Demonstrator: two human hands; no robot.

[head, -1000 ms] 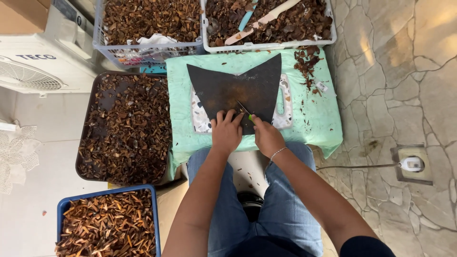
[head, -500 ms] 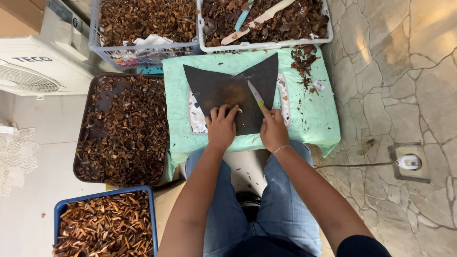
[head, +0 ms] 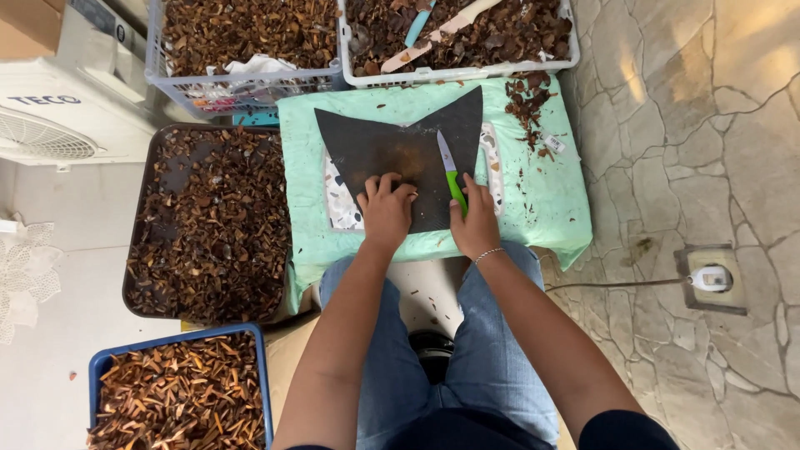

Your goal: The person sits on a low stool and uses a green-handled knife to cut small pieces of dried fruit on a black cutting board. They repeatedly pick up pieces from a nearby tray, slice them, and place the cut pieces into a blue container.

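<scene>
While the left hand (head: 387,210) presses down with curled fingers on the near edge of a dark, notched cutting mat (head: 400,154), the right hand (head: 477,223) is closed around the green handle of a small knife with a pale blade (head: 450,171). That blade lies across the mat, tip pointing away from the person, just right of the left hand. Whether the left fingers trap a piece beneath them cannot be told (they hide whatever lies there).

Under the mat sits a speckled white board (head: 340,208), and under that a mint-green cloth (head: 542,192) covering a low stand. Brown dried scraps (head: 527,96) are scattered on the cloth's far right corner.

Far of the cloth stand two white plastic baskets: the left one (head: 242,87) holds brown dried pieces and a crumpled white bag, the right one (head: 454,77) more pieces and a pale spatula (head: 442,32). To the left lies a dark brown tray (head: 142,217) spread with the same dried pieces, and nearer on the left a blue plastic crate (head: 104,367) is filled with lighter, slivered ones.
</scene>
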